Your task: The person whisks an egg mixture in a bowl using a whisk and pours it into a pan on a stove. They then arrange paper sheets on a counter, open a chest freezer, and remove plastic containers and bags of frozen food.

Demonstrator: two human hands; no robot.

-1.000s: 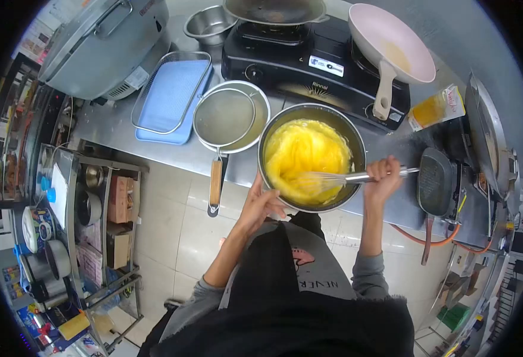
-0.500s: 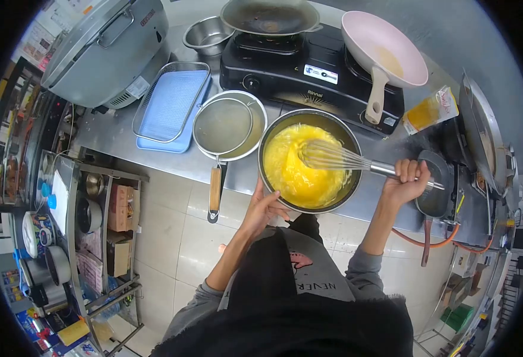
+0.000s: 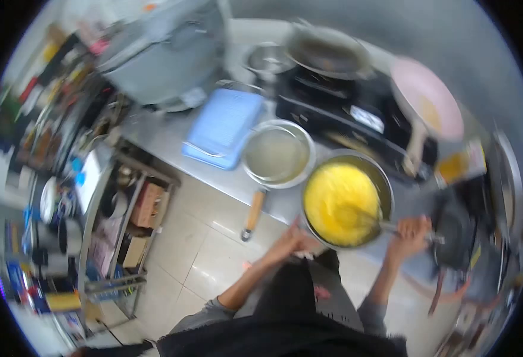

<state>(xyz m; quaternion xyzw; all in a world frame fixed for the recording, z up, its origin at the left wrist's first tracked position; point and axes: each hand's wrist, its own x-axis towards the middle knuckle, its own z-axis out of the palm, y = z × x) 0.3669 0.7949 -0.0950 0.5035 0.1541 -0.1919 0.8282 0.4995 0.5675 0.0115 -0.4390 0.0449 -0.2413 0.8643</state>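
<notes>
A dark-lined round pot [image 3: 385,185] holds yellow beaten liquid [image 3: 339,193] near the counter's front edge. My left hand [image 3: 297,240] is closed on the pot's lower left side, though motion blurs its fingers. The fingers of my right hand [image 3: 413,233] are wrapped round the metal handle of a whisk [image 3: 359,219], whose wires dip into the liquid. Just left of the pot, a round mesh strainer [image 3: 273,154] with a wooden handle [image 3: 254,211] rests over a light-rimmed pan.
Behind the pot is a black gas stove [image 3: 333,116] bearing a dark pan [image 3: 328,53] and a pink pan [image 3: 425,98]. A blue tray [image 3: 223,128] and large grey cooker [image 3: 166,62] stand left; a yellow pouch [image 3: 461,163] and a square pan [image 3: 452,238] lie right.
The camera view has swung, so the scene sits further right and lower, and is blurred. The whisk has moved toward the pot's lower right side. Both hands keep their holds.
</notes>
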